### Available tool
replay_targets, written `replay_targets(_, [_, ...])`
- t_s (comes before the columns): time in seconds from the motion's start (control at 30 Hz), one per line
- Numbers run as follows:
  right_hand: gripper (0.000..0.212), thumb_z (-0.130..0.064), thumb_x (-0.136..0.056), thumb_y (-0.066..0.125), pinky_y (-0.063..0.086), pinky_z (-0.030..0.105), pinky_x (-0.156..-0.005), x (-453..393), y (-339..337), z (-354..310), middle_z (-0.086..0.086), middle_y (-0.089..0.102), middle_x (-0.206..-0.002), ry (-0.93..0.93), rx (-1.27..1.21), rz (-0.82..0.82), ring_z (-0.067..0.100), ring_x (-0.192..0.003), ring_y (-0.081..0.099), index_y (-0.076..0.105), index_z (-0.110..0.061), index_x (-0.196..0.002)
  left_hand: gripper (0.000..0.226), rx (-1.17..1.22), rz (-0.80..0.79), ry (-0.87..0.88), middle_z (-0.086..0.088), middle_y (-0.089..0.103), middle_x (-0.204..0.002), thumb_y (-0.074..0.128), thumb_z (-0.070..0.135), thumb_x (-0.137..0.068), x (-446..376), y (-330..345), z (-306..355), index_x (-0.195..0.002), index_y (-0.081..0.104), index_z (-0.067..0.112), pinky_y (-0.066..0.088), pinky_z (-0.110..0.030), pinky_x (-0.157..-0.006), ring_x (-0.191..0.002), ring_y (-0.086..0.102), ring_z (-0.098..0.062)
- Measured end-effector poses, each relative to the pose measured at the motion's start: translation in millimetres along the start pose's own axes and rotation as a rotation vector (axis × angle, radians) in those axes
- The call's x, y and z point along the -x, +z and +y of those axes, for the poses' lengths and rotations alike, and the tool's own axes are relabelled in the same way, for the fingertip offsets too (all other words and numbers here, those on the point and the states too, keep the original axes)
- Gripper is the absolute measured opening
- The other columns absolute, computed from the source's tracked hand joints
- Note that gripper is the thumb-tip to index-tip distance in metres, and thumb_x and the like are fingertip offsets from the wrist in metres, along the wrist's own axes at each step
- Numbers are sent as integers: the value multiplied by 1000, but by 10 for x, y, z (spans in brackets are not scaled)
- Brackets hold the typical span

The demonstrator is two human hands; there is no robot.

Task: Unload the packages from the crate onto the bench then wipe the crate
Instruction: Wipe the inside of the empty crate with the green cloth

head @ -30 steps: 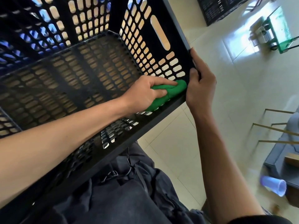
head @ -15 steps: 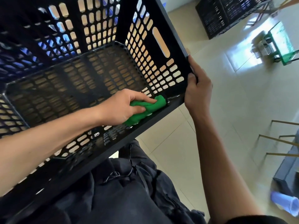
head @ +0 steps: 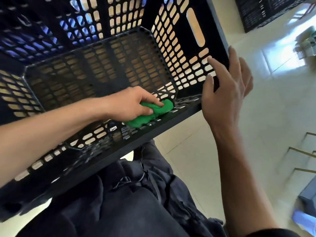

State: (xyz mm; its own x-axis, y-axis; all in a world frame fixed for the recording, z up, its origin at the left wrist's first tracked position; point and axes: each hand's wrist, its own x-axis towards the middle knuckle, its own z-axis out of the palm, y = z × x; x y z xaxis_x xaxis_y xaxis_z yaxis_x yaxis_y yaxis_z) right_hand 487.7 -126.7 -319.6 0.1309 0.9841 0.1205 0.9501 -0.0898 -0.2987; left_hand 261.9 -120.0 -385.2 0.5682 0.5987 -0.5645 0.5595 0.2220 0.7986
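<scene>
A black perforated plastic crate (head: 181, 117) fills the upper left of the head view, tilted toward me with no packages inside. My left hand (head: 131, 104) reaches into it and presses a bunched green cloth (head: 150, 115) against the inside of the near wall, close to the near right corner. My right hand (head: 225, 93) is at the crate's right corner with fingers spread, thumb inside the wall and fingers outside the rim, its grip loose.
My dark trousers (head: 130, 199) lie below the crate. Pale tiled floor (head: 256, 127) spreads to the right. A second black crate (head: 266, 12) stands at the top right. Thin metal legs (head: 301, 153) and a blue cup (head: 302, 219) show at the right edge.
My left hand has slid the green cloth along the near wall, first away from the right corner, then back toward it. My right hand has loosened from a firm grip to spread fingers.
</scene>
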Motion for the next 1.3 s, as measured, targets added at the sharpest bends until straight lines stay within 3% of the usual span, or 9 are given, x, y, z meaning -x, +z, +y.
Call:
replay_targets(0.13, [35, -18, -101, 54, 32, 51, -114, 86, -34, -184, -1, 58, -143, -174, -35, -227, 19, -136, 47, 63, -21, -135, 36, -111, -26, -65, 8, 71, -123, 68, 30, -96, 45, -50, -112, -120, 65, 57, 53, -45, -97, -107, 68, -25])
replay_targets(0.23, [37, -26, -104, 53, 45, 46, -106, 25, -61, -307, -3, 64, -135, -253, 30, -527, 18, -125, 57, 58, -22, -141, 39, -115, -29, -99, 11, 67, -127, 69, 23, -96, 44, -91, -165, -122, 63, 51, 49, -37, -102, -111, 64, -14])
replay_targets(0.43, [53, -37, -99, 60, 39, 29, -97, -270, 56, -532, -1, 59, -141, -343, 131, -915, 18, -127, 53, 46, -31, -150, 38, -74, 23, -107, 15, 72, -111, 71, 25, -94, 87, -96, -211, -117, 42, 33, 45, -21, -66, -87, 61, 3])
replay_targets(0.5, [52, -36, -97, 64, 37, 26, -98, -344, 164, -615, -6, 59, -141, -408, 138, -1062, 14, -127, 53, 50, -34, -147, 41, -106, 70, -113, 13, 71, -113, 70, 25, -93, 141, -47, -253, -117, 37, 29, 42, -19, -67, -88, 60, 1])
replay_targets(0.63, [55, -34, -94, 69, 38, 25, -97, -423, 394, -689, -7, 58, -142, -507, 235, -1235, 13, -126, 54, 52, -31, -146, 37, -175, 104, -173, 7, 68, -120, 69, 26, -92, 217, 57, -359, -112, 37, 30, 48, -35, -84, -103, 59, -17])
replay_targets(0.8, [51, -33, -91, 73, 36, 24, -92, -588, 710, -791, -10, 62, -139, -582, 376, -1463, 10, -120, 56, 59, -32, -140, 32, -170, 97, -188, -1, 62, -128, 69, 25, -93, 177, 135, -492, -120, 52, 25, 44, -31, -90, -117, 56, -24])
replay_targets(1.0, [48, -32, -90, 74, 39, 33, -113, -764, 1206, -963, -10, 61, -139, -677, 487, -1557, 12, -128, 56, 63, -25, -136, 27, -141, 190, -249, -2, 68, -128, 65, 23, -97, 27, 38, -669, -124, 67, 24, 42, -24, -93, -119, 60, -22])
replay_targets(1.1, [48, -32, -88, 75, 43, 36, -111, -705, 1446, -1048, -7, 64, -136, -769, 457, -1538, 14, -126, 58, 64, -24, -134, 29, -93, 226, -315, -2, 70, -125, 63, 25, -97, 17, -15, -779, -126, 69, 25, 41, -21, -87, -114, 64, -22])
replay_targets(1.3, [57, -30, -85, 76, 45, 31, -106, -470, 1792, -1114, -1, 61, -141, -893, 408, -1504, 18, -128, 57, 59, -26, -140, 35, -342, 255, -519, -12, 63, -132, 55, 21, -95, 157, -31, -995, -129, 65, 19, 53, -44, -97, -122, 59, -36])
